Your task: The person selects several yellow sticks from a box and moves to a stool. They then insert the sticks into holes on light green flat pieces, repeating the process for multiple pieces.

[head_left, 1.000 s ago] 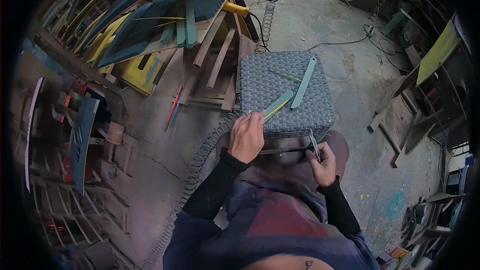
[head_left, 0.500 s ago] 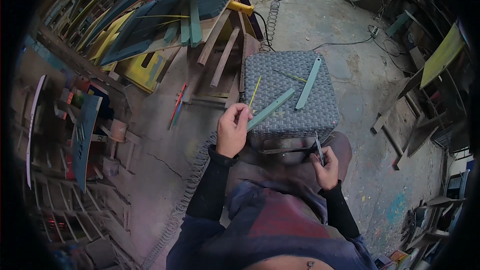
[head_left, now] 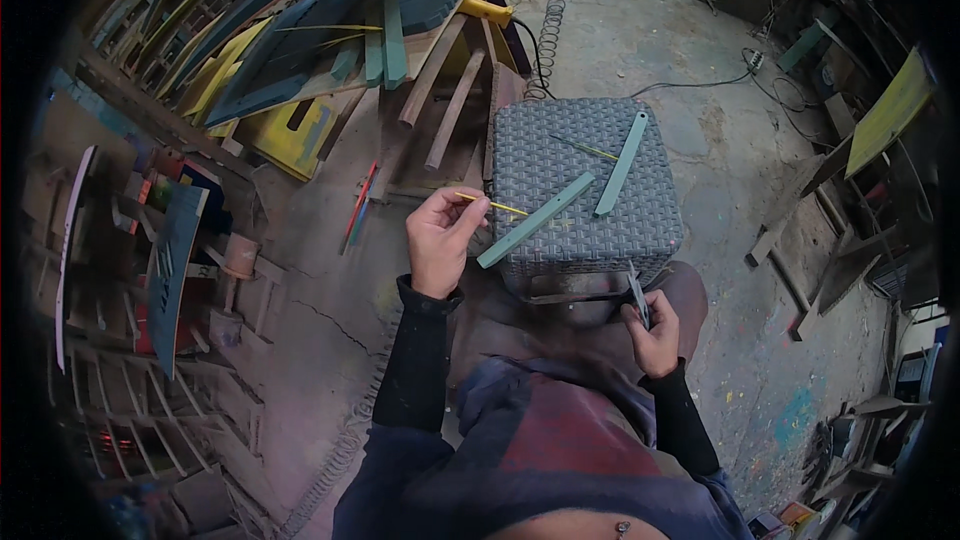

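My left hand (head_left: 437, 248) pinches a thin yellow stick (head_left: 507, 207) between thumb and fingertips, the stick slanting right over the edge of a grey woven stool (head_left: 530, 135). Just right of that hand, a green strip (head_left: 540, 219) lies diagonally on the stool top, its near end jutting past the edge. Another green strip (head_left: 622, 166), with a hole near its far end, rests further right. Touching or close to it is a thin dark-and-yellow stick (head_left: 583, 146). Close to my right knee, my right hand (head_left: 656, 336) is closed on a grey pointed metal tool (head_left: 637, 290); its exact kind is unclear.
Stacked dark boards (head_left: 300, 50) with green strips (head_left: 393, 40) and a yellow-handled tool (head_left: 485, 10) fill the far left. Red and green sticks (head_left: 358, 205) are left of the stool. A coiled hose (head_left: 551, 35) and a cable (head_left: 690, 86) cross the floor; wooden frames stand right.
My left hand has shifted left, off the near end of the green strip. The yellow stick has swung from steep to nearly level. My right hand stays almost still.
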Demonstrator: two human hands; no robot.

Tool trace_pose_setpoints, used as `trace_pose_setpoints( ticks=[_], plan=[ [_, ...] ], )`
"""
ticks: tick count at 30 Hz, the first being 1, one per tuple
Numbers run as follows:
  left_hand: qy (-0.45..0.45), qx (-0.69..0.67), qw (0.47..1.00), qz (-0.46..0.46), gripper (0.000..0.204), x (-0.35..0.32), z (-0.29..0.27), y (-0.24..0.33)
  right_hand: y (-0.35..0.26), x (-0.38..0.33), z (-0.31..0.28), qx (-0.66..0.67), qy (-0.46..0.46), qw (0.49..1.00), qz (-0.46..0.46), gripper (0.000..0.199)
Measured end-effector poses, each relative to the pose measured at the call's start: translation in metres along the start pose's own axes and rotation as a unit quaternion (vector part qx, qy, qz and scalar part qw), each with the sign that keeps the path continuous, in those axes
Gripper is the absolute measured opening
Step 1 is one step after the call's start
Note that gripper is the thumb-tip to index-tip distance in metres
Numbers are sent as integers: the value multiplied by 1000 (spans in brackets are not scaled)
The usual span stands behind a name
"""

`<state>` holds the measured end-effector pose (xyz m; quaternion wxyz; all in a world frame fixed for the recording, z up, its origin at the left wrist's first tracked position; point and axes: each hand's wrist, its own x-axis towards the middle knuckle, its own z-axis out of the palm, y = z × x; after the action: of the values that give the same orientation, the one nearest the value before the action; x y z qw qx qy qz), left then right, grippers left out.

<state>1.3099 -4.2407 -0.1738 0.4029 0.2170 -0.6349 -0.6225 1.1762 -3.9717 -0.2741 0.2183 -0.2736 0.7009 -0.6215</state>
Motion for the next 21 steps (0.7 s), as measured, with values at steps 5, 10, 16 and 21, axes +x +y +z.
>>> trace_pose_setpoints(
  ticks=[5, 10, 16, 21],
  plan=[
    [11, 13, 1000, 8, 11, 10, 4, 1, 5, -2, -2, 19, 7, 1000, 5, 14],
    [8, 127, 990, 53, 11, 26, 4, -35, 3, -3, -5, 14, 9, 1000, 6, 14],
    [-43, 134, 990, -6, 14, 22, 6, -47, 2, -2, -3, -2, 13, 1000, 1, 15],
    [-99, 39, 994, -34, 14, 18, 26, -27, 8, -3, -6, 12, 23, 1000, 8, 15]
  ],
)
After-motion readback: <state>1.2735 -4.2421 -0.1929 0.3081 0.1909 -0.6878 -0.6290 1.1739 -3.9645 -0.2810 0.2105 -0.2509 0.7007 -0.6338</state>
